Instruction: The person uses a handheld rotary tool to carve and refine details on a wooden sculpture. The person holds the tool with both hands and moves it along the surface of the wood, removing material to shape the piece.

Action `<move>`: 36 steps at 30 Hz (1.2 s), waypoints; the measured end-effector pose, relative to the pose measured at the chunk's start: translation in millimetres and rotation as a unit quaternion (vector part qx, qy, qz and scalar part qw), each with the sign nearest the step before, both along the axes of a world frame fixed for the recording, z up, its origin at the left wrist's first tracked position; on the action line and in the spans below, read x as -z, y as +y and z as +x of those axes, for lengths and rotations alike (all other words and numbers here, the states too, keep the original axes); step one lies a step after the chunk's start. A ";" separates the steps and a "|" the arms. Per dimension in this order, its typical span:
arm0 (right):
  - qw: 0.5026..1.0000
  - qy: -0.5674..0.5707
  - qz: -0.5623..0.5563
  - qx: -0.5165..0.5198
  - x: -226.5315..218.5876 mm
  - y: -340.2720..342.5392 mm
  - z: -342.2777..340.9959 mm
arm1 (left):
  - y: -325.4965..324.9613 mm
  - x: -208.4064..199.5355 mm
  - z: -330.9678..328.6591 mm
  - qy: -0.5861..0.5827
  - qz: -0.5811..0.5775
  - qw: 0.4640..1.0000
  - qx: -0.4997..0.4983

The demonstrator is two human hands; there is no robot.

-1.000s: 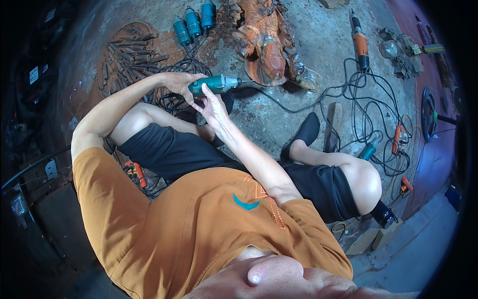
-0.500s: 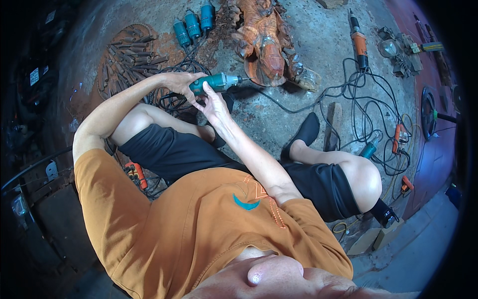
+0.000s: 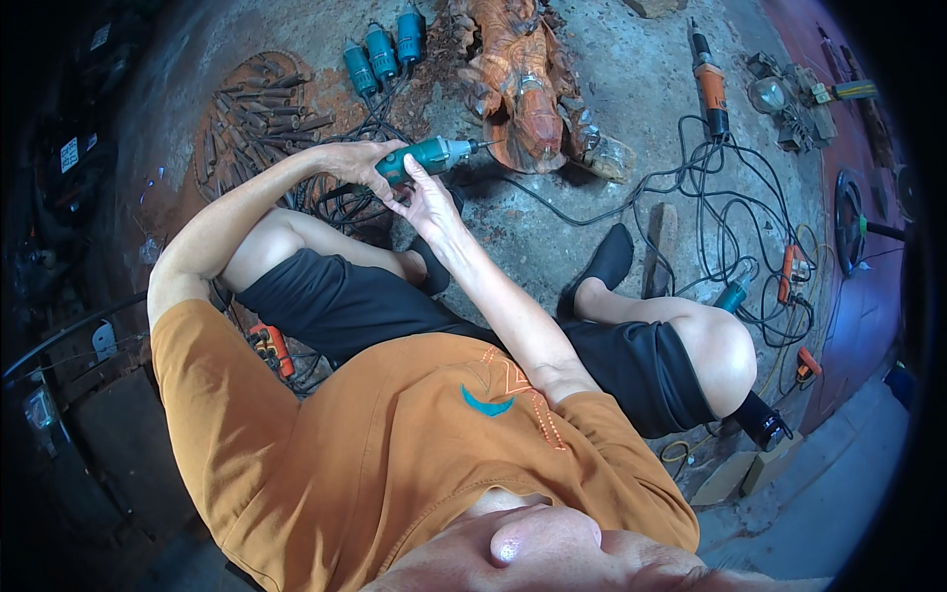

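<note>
A teal die grinder [image 3: 428, 158] with a grey metal nose and a thin bit is held between both hands. My left hand [image 3: 359, 166] is closed around its rear end. My right hand [image 3: 430, 203] grips the body from the near side, with its thumb laid along the casing; its other fingers are partly hidden. The bit points right, toward a reddish-brown wood carving [image 3: 538, 113] on the floor. Its tip appears close to the left edge of the carving's near end; contact cannot be made out.
Several teal power tools [image 3: 382, 49] stand beyond the hands. Brown rod-like pieces [image 3: 258, 113] lie in a round pile at left. An orange-and-black grinder [image 3: 711, 94], tangled black cables [image 3: 720, 183], a wooden block [image 3: 661, 249] and an orange power strip [image 3: 789, 274] lie at right.
The die grinder's nose has tilted slightly up, away from me, and its bit has shifted with it. Both hands keep their hold and turn a little along with the tool.
</note>
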State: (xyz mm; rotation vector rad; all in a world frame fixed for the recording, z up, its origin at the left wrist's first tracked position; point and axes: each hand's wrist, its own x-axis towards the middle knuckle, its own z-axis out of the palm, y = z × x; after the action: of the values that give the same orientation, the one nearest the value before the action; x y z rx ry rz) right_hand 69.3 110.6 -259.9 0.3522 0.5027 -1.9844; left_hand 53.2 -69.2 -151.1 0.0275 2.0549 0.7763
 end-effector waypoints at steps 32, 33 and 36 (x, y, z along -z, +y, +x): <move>0.997 -0.049 -0.010 0.051 -35.7 -0.9 -0.9 | 18.7 -35.2 2.1 0.103 -0.043 0.994 -0.004; 0.997 -0.050 -0.008 0.053 -36.4 -1.2 -1.9 | 18.2 -34.7 2.1 0.106 -0.052 0.993 -0.002; 0.998 -0.048 -0.011 0.049 -35.4 -0.8 -6.0 | 19.9 -36.0 0.3 0.088 -0.075 0.993 -0.005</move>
State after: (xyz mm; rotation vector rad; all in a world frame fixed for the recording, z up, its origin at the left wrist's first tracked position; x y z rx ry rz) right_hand 63.4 109.8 -224.5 0.4634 0.4085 -2.0555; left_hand 53.6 -49.3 -115.1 0.0020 2.2772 0.6430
